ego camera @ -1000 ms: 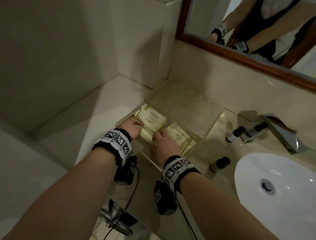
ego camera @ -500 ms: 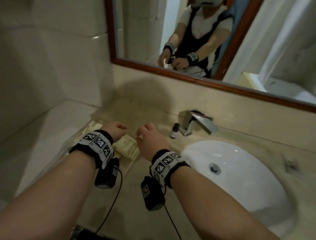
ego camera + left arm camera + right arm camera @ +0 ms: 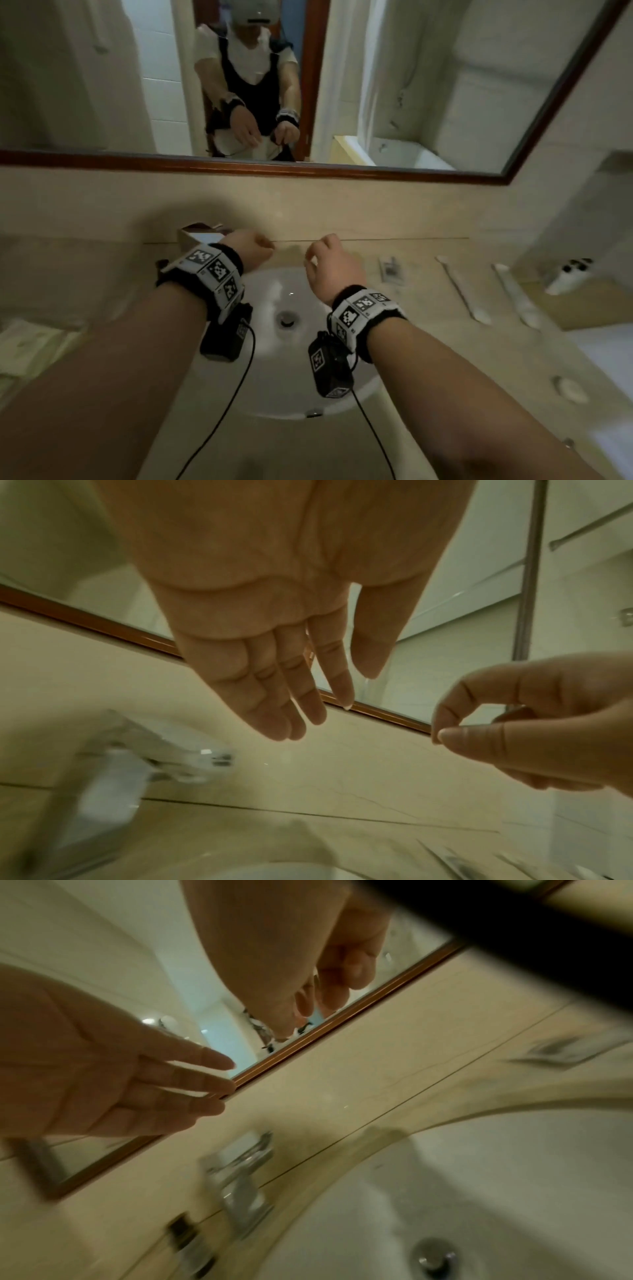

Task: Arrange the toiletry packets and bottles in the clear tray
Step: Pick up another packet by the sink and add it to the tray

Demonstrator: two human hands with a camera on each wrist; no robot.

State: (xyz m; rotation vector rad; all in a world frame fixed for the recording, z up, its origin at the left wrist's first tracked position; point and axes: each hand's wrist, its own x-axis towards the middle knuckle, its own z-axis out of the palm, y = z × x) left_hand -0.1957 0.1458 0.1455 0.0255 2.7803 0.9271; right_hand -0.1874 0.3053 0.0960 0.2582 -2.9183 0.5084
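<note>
Beige marble counter (image 3: 445, 342) around white oval basin (image 3: 274, 387); my left hand (image 3: 251, 251) at 11 o'clock, fingers straight, empty; right hand (image 3: 334, 270) at 1 o'clock, loosely curled, empty.

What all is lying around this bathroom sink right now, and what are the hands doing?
sink: one, white, set in the counter, below both hands
drain: one, metal, at the bottom of the sink
tap: one, chrome, behind the sink, blurred
small bottles: at least one, dark cap, on the counter left of the tap, blurred
long wrapped items: two, white, on the counter right of the sink
small packet: one, pale, between the sink and the long items
packets: pale, at the far left edge, count unclear
mirror: one, brown frame, on the wall
left hand: over the sink, fingers relaxed, holding nothing
right hand: over the sink, fingers loosely curled, holding nothing
</note>
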